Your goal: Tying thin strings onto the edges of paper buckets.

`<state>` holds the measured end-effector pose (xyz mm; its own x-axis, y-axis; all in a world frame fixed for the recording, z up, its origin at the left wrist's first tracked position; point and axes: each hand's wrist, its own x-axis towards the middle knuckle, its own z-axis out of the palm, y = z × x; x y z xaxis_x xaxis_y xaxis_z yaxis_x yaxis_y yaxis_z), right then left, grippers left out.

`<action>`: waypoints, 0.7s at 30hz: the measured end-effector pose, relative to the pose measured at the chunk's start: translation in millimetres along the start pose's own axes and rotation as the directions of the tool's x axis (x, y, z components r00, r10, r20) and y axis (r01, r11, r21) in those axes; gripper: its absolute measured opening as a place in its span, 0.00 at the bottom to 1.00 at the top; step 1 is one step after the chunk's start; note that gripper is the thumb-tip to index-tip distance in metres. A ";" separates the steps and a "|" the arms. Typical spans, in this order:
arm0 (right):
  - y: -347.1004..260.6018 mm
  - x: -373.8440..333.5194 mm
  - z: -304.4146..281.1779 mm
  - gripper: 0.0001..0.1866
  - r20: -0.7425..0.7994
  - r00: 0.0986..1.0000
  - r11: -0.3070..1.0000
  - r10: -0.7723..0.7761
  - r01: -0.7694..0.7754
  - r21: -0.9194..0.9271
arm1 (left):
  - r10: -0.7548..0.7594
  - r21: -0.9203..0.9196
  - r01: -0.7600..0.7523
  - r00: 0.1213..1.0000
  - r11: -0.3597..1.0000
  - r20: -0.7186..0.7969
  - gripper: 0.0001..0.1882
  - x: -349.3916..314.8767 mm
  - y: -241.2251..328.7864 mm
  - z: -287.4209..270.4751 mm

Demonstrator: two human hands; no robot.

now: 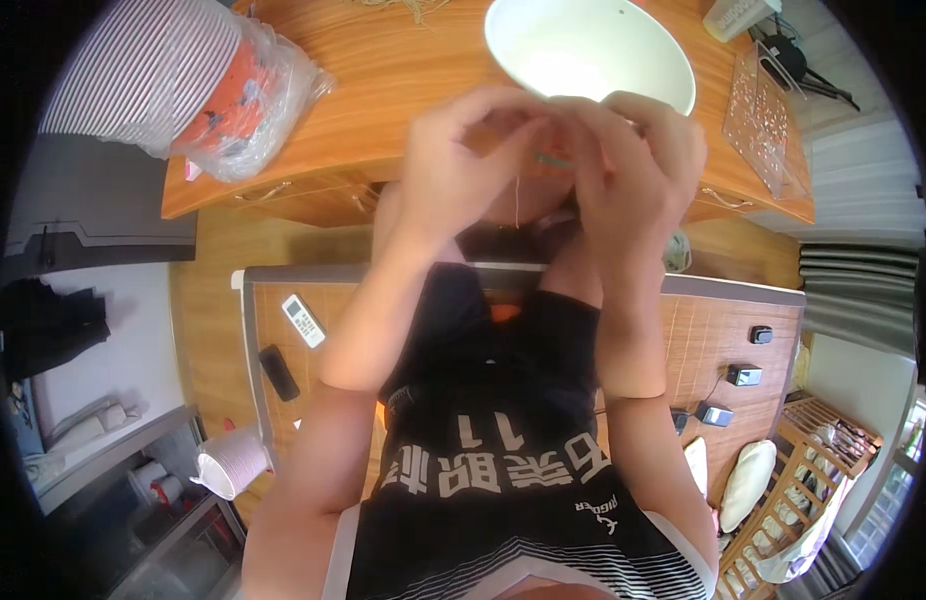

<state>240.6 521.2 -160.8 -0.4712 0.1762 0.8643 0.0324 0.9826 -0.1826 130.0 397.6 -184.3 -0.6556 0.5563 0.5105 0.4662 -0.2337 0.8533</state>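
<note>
From my remote place, I see a thin pale strand [517,205] that hangs below the meeting fingertips, just beside the left thumb. The left hand [451,165] and the right hand [643,160] are both curled, with their fingertips brought together, but I cannot tell which one grasps the strand, or whether both do. They are in front of the white bowl [588,60], near the front edge of the wooden table [383,60]. I judge that the handling is under way and not finished, because the strand is at the fingers; a tangle of similar strands [408,9] lies at the far edge, and how much of it is left I cannot count. On the left stands a plastic-wrapped stack of white ribbed containers [148,75], and on the right a clear speckled tray [759,120]. The upper border cuts off the tangle and the bowl's far rim. The fingertips hide the strand's upper end, and a small greenish patch [553,159] between the hands is too unclear for naming.
</note>
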 end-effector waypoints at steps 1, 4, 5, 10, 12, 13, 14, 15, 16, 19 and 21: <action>0.8 2.4 0.7 0.10 0.005 1.000 1.000 -0.010 0.010 0.003 | 0.034 0.044 -0.034 0.999 0.998 -0.007 0.08 -0.3 -0.2 0.2; 4.0 7.0 3.2 0.08 0.023 1.000 1.000 -0.012 0.011 0.029 | 0.080 0.084 -0.077 0.996 0.993 -0.030 0.07 -1.0 1.8 1.1; 6.1 5.6 6.2 0.08 0.024 0.999 0.997 0.031 -0.032 0.067 | 0.093 0.085 -0.089 0.995 0.992 -0.038 0.07 -1.0 2.2 1.3; 12.7 3.0 10.2 0.06 0.027 0.997 0.985 0.066 -0.069 0.160 | 0.118 0.084 -0.114 0.992 0.990 -0.035 0.07 -2.4 -1.0 4.0; 15.1 2.7 12.5 0.07 0.025 0.999 0.993 -0.020 0.017 0.116 | 0.120 0.077 -0.116 0.992 0.990 -0.048 0.06 -3.4 -1.2 2.2; 15.3 3.2 13.1 0.07 0.031 0.999 0.992 -0.026 0.022 0.121 | 0.104 0.089 -0.099 0.994 0.991 -0.046 0.07 -4.0 -0.5 0.6; 15.1 4.1 13.3 0.09 0.023 0.996 0.993 -0.082 0.080 0.085 | 0.087 0.102 -0.082 0.995 0.991 -0.044 0.07 -4.5 -0.2 -1.3; 16.1 6.2 10.4 0.10 0.021 0.990 0.990 -0.138 0.137 0.039 | 0.083 0.093 -0.079 0.995 0.993 -0.049 0.07 -3.8 -0.2 -0.8; 18.4 8.5 7.8 0.10 0.029 0.989 0.989 -0.142 0.141 0.036 | 0.111 0.102 -0.106 0.993 0.989 -0.049 0.07 -2.7 -0.7 -0.6; 26.4 15.4 3.7 0.14 0.059 0.959 0.961 -0.276 0.276 0.002 | 0.180 0.163 -0.172 0.983 0.971 -0.034 0.09 -0.7 1.3 -4.2; 29.0 20.0 3.7 0.15 0.035 0.919 0.917 -0.394 0.395 -0.062 | 0.219 0.214 -0.211 0.976 0.954 -0.015 0.09 0.0 2.7 -7.9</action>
<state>228.9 553.1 -150.5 -0.4764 -0.2269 0.8494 -0.1019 0.9739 0.2030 126.6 390.7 -181.2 -0.5464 0.4798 0.6865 0.7099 -0.1698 0.6836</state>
